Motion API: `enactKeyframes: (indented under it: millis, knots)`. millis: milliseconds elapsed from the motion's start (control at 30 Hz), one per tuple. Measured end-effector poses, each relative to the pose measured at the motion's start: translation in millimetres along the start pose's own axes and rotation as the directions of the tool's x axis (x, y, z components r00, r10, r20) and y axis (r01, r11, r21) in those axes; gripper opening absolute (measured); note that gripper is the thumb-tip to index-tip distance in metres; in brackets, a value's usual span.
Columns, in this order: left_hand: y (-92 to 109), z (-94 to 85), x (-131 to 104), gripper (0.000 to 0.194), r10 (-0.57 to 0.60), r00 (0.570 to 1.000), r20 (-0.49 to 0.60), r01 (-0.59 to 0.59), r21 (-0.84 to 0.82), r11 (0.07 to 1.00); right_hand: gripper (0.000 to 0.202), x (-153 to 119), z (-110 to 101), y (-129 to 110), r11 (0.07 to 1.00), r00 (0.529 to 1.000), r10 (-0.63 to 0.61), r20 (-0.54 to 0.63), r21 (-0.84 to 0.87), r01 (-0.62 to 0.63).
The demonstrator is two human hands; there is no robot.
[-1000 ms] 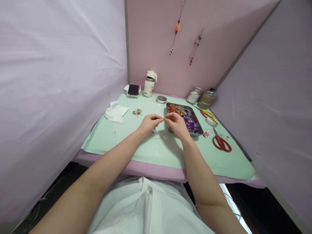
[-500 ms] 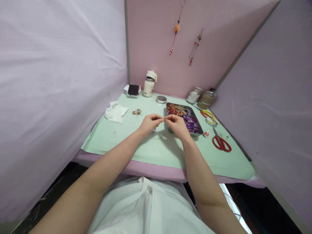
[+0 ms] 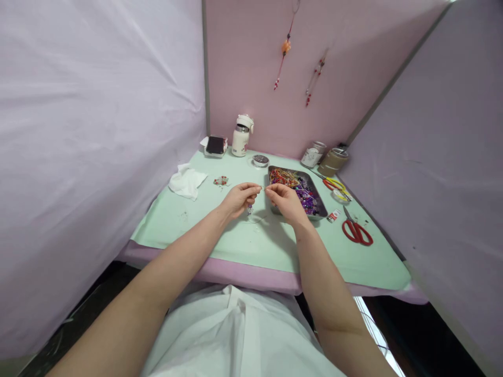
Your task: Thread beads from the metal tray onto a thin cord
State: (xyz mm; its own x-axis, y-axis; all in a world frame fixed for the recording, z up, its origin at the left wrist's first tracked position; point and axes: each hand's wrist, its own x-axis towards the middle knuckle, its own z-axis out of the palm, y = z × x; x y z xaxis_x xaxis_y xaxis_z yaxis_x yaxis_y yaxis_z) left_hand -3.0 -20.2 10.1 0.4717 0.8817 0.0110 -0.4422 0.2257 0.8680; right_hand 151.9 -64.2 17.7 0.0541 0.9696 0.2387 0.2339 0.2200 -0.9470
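My left hand (image 3: 240,200) is closed, thumb and fingertips pinching a thin cord. A small strand of purple beads (image 3: 250,209) dangles below its fingers, and a thin pale cord end (image 3: 257,222) curves beneath. Just to the right, my right hand (image 3: 286,200) pinches the cord too, a small gap between the two sets of fingertips. The cord is too fine to follow fully. Behind and beside the right hand lies a dark metal tray (image 3: 321,216) holding tangled red and gold strings and purple beads, partly covered by that hand.
Red-handled scissors (image 3: 357,232), a lighter (image 3: 334,215) and yellow-red pliers (image 3: 334,183) lie right. At the back stand a white bottle (image 3: 240,139), two jars (image 3: 333,161) and a round bead case (image 3: 260,161). A tissue (image 3: 187,181) and red-beaded piece (image 3: 220,181) lie left.
The fingertips, which were touching, have moved slightly apart, my left hand shifting a little left. More of the hanging purple beads shows below it.
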Motion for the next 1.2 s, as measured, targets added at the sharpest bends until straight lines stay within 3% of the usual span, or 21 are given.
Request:
enactKeyframes:
  millis: [300,833,1200]
  knots:
    - [0.0,-0.3,0.4,0.023,-0.03,1.0,0.003,0.03,-0.07,0.997,0.021,-0.5,1.6,-1.2,1.0,1.0,-0.005,-0.019,-0.013,0.005]
    - [-3.3,-2.2,0.9,0.014,-0.068,0.998,0.011,0.068,-0.099,0.993,0.02,-4.3,5.8,-5.5,0.958,0.998,-0.057,-0.003,-0.282,0.054]
    - [-7.5,-0.8,1.1,0.014,0.008,1.0,-0.016,-0.01,-0.126,0.992,0.021,-2.0,5.8,-5.3,0.98,0.992,-0.084,-0.097,-0.191,0.064]
